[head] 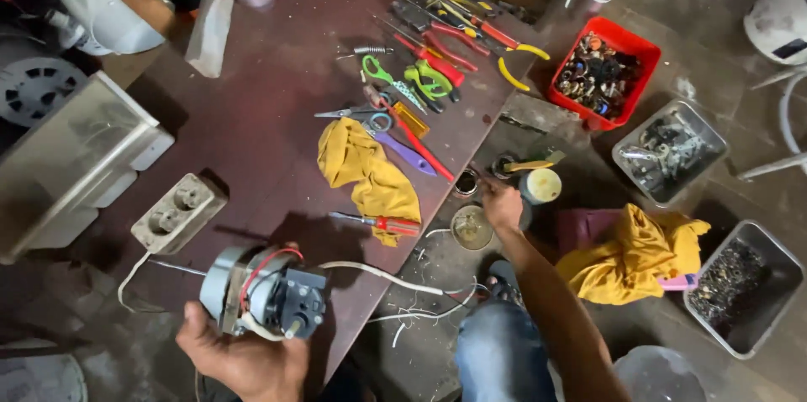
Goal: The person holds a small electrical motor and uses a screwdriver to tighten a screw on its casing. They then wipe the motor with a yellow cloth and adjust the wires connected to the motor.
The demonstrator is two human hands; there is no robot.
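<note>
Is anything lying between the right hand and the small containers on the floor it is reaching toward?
Nothing visible does. The right hand is already down at the cluster of small containers beside the table edge, its fingers among them. The left hand holds the fan motor apart at the table's near corner.

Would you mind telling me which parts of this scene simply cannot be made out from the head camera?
- Left hand: its wrist is cut off by the bottom edge; it grips the motor.
- Right hand: whether its fingertips touch a small jar is too small to tell.
- Red tray: the parts inside are too small to identify.
- Tools: overlapping, so their count is unclear.
</note>
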